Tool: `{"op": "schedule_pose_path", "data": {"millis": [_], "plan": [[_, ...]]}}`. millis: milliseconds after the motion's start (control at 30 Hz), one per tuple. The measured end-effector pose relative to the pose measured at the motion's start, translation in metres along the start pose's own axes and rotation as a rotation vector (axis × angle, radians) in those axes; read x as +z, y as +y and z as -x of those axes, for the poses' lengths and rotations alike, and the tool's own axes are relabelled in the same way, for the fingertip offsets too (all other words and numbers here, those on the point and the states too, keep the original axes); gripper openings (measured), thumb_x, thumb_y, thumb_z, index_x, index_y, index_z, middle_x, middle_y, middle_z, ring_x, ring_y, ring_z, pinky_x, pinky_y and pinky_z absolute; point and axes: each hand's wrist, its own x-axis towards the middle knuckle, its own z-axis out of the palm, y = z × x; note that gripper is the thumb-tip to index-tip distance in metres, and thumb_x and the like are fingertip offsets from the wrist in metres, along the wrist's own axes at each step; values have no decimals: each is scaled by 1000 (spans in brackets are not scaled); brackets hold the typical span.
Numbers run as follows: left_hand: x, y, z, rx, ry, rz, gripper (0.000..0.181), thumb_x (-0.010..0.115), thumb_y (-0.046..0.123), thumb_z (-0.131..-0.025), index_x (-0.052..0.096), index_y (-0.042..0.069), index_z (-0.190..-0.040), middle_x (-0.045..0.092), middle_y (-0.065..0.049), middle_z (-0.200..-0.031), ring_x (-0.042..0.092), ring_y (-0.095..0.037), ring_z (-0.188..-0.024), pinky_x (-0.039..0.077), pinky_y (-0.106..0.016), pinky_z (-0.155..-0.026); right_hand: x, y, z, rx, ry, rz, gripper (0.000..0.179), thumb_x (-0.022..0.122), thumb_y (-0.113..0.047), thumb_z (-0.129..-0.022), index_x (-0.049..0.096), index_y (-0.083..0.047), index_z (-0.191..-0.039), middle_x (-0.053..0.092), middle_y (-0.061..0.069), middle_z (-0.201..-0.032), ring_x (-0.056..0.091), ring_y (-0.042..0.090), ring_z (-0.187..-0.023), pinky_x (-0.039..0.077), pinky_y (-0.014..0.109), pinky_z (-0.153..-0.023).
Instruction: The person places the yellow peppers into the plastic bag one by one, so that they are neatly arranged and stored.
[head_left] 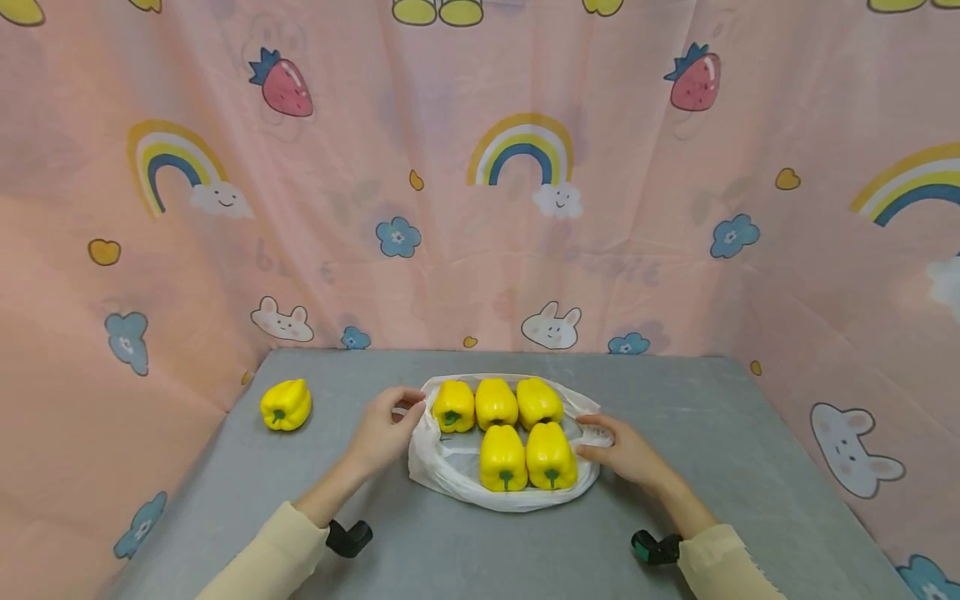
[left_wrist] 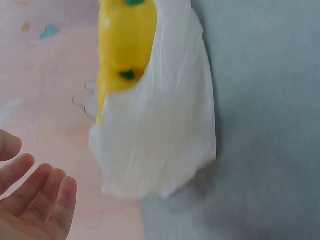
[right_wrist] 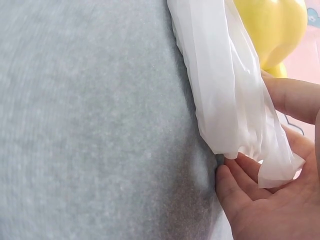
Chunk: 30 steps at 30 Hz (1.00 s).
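A white plastic bag [head_left: 457,490] lies spread open on the grey table, its rim rolled into a ring. Several yellow bell peppers [head_left: 497,403] sit inside, three in a back row and two in front. My left hand [head_left: 388,425] is beside the bag's left edge; in the left wrist view its loosely bent fingers [left_wrist: 40,200] hold nothing and are apart from the plastic bag [left_wrist: 150,145]. At the right edge, my right hand [head_left: 622,450] holds the bag's rim between thumb and fingers. The right wrist view shows the crumpled plastic [right_wrist: 225,85] between them.
Another yellow bell pepper [head_left: 286,405] stands alone toward the table's back left. A pink patterned curtain [head_left: 450,292] borders the table [head_left: 487,558] at the back and sides. Black wrist devices [head_left: 349,538] show at both wrists.
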Motion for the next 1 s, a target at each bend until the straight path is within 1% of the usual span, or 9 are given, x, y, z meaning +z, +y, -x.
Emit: {"op": "schedule_pose_path", "data": {"millis": [300,467,567,733,800,900,1000], "plan": [[-31,-24,-4,-49,106,-29,19,65,13,-101,69,1,-115,69,-10,-109,64,-26,-100,55,-39,-84,-1,-3,0,13,-4,6,57,70,-33,-96,54,-9,-146,39,24,-157,26,49,-146,20,74,-111],[-49,-35,-4,-82,146,-45,21,63,17,-103,69,1,-115,69,-13,-110,63,-27,-102,54,-38,-86,0,-4,0,19,-5,4,57,71,-33,-96,55,-8,-145,39,25,-156,26,50,-146,19,74,-111],[-60,-40,-4,-99,172,-71,24,61,20,-104,68,0,-117,68,-14,-111,63,-27,-103,52,-33,-86,-1,-4,0,17,-6,11,57,70,-33,-96,55,-8,-145,39,25,-156,26,50,-146,20,74,-111],[-78,-49,-4,-109,235,-106,27,61,20,-104,67,-3,-118,68,-16,-111,62,-28,-103,46,-16,-82,0,-5,0,17,-7,16,58,70,-34,-96,54,-9,-146,39,24,-156,26,49,-146,21,74,-111],[-85,-53,-5,-110,262,-117,27,61,19,-103,67,-3,-117,68,-17,-110,62,-29,-103,44,-11,-80,0,-6,0,20,-6,16,58,70,-34,-96,54,-9,-146,39,24,-156,27,49,-146,21,74,-111],[-94,-59,-6,-126,303,-138,27,61,19,-103,67,-4,-117,69,-18,-110,63,-30,-102,41,-8,-79,0,-7,1,28,-5,14,58,70,-34,-96,54,-9,-146,39,24,-156,27,49,-146,20,74,-112],[-103,-64,-7,-149,338,-147,27,61,18,-103,67,-4,-116,68,-20,-110,63,-31,-101,41,-7,-79,0,-6,2,26,-8,18,58,70,-34,-96,54,-9,-146,38,25,-157,27,50,-146,20,74,-111]]}}
